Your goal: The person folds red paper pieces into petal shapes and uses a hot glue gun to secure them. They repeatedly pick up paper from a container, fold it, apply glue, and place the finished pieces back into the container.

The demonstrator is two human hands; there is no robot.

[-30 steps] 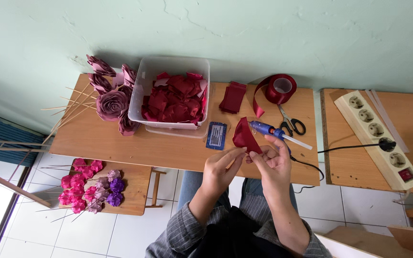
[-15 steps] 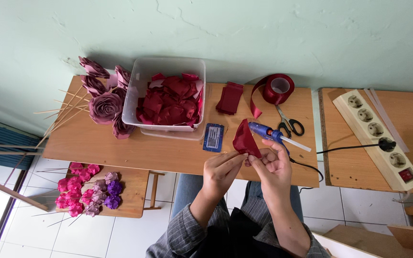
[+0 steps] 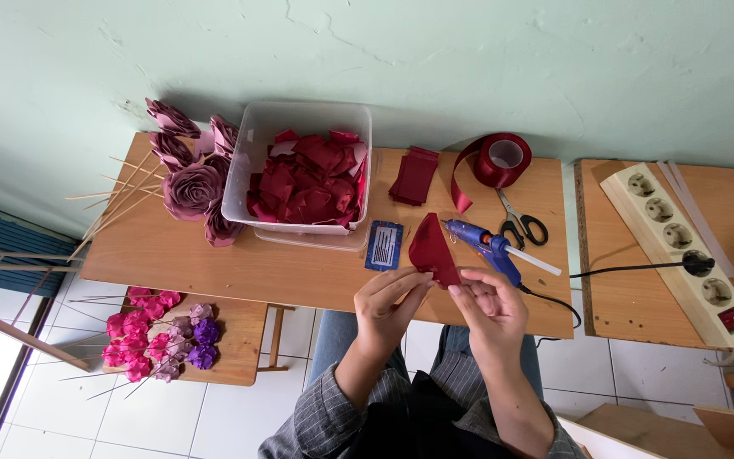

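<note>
Folded dark-red ribbon petal, likely light, soft, slippery; left hand and right hand pinch its six-o'clock edge; glue gun at three o'clock.

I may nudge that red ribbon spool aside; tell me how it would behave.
The ribbon spool lies on the table with its hollow core facing up, so it would probably slide rather than roll. It looks light. Its loose tail would likely trail floppily.

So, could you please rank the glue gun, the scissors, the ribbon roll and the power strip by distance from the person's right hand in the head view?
1. Glue gun, just above the right hand.
2. Scissors, behind the gun.
3. Ribbon roll, near the wall.
4. Power strip, far right, on the neighbouring table.
</note>
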